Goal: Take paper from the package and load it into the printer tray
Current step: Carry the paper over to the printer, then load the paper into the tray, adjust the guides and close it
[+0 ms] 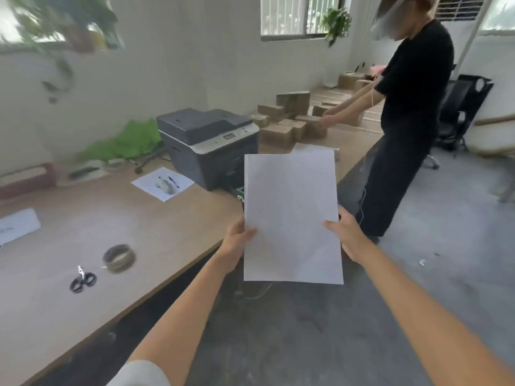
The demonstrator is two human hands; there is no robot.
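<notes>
Paper point(292, 218) held above grey floor point(418, 288), beside wooden table point(167, 232).

Soft daylight from windows point(284, 15), smeared blur at left edge, wide-angle bending

matt white paper point(292, 215), matt grey plastic printer point(209, 143), smooth wood-look table point(83, 224), cardboard boxes point(281, 129).

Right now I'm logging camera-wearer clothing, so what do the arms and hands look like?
Both forearms are bare. The left hand and right hand show no gloves, rings, watch or bands. A pale, light-grey sleeve edge shows at the left upper arm; no sleeve shows on the right arm.
</notes>
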